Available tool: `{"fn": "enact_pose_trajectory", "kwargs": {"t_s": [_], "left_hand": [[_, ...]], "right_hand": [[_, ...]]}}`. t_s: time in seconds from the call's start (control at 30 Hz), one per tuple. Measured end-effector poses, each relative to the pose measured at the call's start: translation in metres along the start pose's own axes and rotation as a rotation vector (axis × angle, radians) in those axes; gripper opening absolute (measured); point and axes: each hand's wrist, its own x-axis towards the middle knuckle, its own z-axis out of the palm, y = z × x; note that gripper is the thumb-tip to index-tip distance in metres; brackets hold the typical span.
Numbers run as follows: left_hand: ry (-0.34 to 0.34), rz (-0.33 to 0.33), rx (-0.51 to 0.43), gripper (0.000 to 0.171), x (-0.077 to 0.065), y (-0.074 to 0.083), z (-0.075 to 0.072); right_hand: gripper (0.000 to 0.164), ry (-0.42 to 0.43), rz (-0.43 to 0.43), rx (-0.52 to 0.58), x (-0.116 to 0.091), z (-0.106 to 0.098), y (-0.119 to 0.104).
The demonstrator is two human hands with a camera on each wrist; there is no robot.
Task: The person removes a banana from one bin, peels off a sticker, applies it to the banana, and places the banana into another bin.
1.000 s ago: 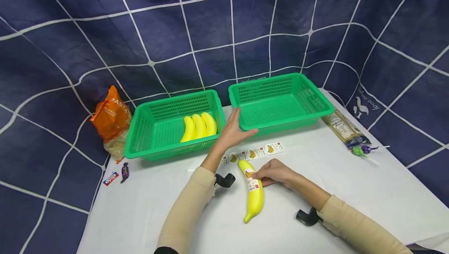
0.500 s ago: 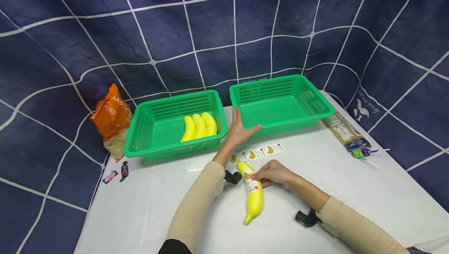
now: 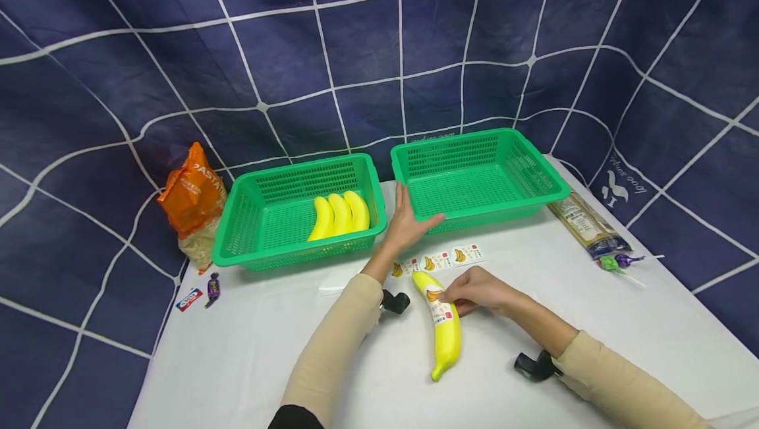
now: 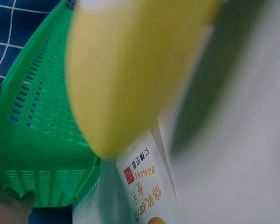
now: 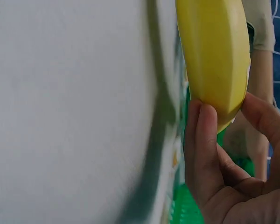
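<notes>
My right hand (image 3: 479, 290) pinches a yellow banana (image 3: 448, 343) between thumb and fingers. A white label (image 3: 440, 311) with a banana picture and red square lies along the banana's upper side. In the right wrist view, the banana's underside (image 5: 214, 51) shows above the fingers, over the white table. My left hand (image 3: 406, 223) reaches forward with fingers straight and thumb spread, right at the near left corner of the right green basket (image 3: 474, 215). The left wrist view shows its fingers (image 4: 11, 205) against green plastic. A strip of banana labels (image 3: 437, 261) lies behind the banana.
The left green basket (image 3: 296, 254) holds 3 bananas (image 3: 340, 215). An orange pasta bag (image 3: 194, 198) and wrapped sweets (image 3: 213, 289) are at the left. A long clear-and-gold packet (image 3: 590, 225) and lollipops (image 3: 619, 261) lie at the right. A blue curtain (image 3: 367, 53) hangs behind.
My left hand has shifted slightly to the right along the baskets. The right hand keeps its pinch on the banana. The whole scene shifts a little as the head camera moves.
</notes>
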Motion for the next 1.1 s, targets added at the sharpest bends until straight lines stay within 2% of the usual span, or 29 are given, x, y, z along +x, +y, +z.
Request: {"fn": "enact_pose_trajectory", "kwargs": {"t_s": [0.17, 0.3, 0.47, 0.7, 0.93, 1.1], "left_hand": [[0.015, 0.02, -0.048, 0.115, 0.0, -0.003, 0.001], [0.016, 0.015, -0.082, 0.117, 0.0, -0.005, 0.001], [0.009, 0.017, -0.126, 0.117, 0.0, -0.005, 0.001], [0.01, 0.003, -0.129, 0.119, 0.003, -0.004, 0.005], [0.015, 0.014, -0.123, 0.118, 0.005, -0.007, 0.005], [0.021, 0.009, -0.137, 0.118, 0.004, -0.008, 0.005]], "right_hand": [[0.033, 0.003, -0.018, -0.102, -0.014, -0.035, -0.02], [0.039, -0.005, -0.027, -0.134, -0.022, -0.069, -0.043], [0.044, -0.026, -0.016, -0.161, -0.02, -0.116, -0.07], [0.036, -0.014, 0.048, -0.19, 0.0, -0.177, -0.103], [0.023, 0.034, 0.113, -0.223, 0.036, -0.231, -0.126], [0.019, 0.006, 0.169, -0.201, 0.06, -0.264, -0.138]]}}
